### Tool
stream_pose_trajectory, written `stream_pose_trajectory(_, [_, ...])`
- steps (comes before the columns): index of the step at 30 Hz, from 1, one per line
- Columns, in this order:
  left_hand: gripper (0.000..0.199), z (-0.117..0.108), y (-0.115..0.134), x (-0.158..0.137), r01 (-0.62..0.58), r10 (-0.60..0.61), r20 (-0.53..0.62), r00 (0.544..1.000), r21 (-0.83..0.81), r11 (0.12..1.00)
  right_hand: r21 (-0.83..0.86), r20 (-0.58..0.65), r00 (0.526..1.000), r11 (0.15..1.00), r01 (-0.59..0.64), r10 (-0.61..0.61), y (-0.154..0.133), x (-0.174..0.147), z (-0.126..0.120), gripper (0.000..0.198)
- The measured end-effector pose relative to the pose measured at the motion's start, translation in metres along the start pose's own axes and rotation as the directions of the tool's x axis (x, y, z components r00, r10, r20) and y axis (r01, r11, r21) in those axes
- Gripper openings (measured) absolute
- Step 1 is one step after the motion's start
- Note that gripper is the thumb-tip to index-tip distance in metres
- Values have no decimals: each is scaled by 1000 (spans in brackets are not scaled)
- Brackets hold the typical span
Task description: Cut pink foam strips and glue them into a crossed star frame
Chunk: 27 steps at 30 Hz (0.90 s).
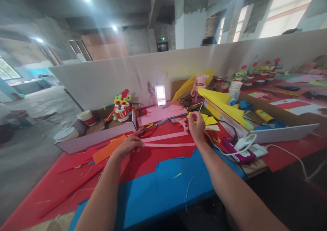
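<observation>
Two narrow pink paper strips (168,145) stretch across the red table covering, their left ends at my left hand (129,145). Its fingers are closed around the end of the nearer strip. My right hand (196,124) is raised above the right part of the table, with thumb and fingertips drawn together. Whatever they pinch, if anything, is too small to make out. Just left of it lies a pink glue gun (182,123). Red-handled scissors (147,131) rest beyond the strips, and an orange paper piece (108,150) is beside my left wrist.
Blue paper (163,186) covers the near edge. A cup robot figure (122,108) stands by the left box (102,135). At right are a box with yellow and blue pieces (284,133), a purple power strip (241,152) and loose cables. A white partition (107,77) runs behind.
</observation>
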State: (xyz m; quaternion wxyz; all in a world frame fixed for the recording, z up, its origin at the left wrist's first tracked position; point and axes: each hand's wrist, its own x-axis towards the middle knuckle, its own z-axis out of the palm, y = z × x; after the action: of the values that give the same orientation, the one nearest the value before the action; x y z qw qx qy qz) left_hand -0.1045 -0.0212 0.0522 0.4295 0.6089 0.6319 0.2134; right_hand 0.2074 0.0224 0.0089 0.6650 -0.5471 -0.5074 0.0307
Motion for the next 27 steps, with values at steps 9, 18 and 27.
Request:
stream_pose_trajectory(9, [28, -1, -5, 2, -54, 66, -48, 997, 225, 973, 313, 882, 316, 936, 160, -349, -17, -51, 23, 12])
stream_pose_trajectory(18, [28, -26, -11, 6, -65, 402, -677, 617, 465, 883, 297, 869, 357, 938, 181, -344, -19, -52, 24, 11])
stream_pose_trajectory(27, [36, 6, -15, 8, 231, 352, -463, 813, 812, 535, 158, 825, 507, 964, 216, -249, -12, -45, 26, 16])
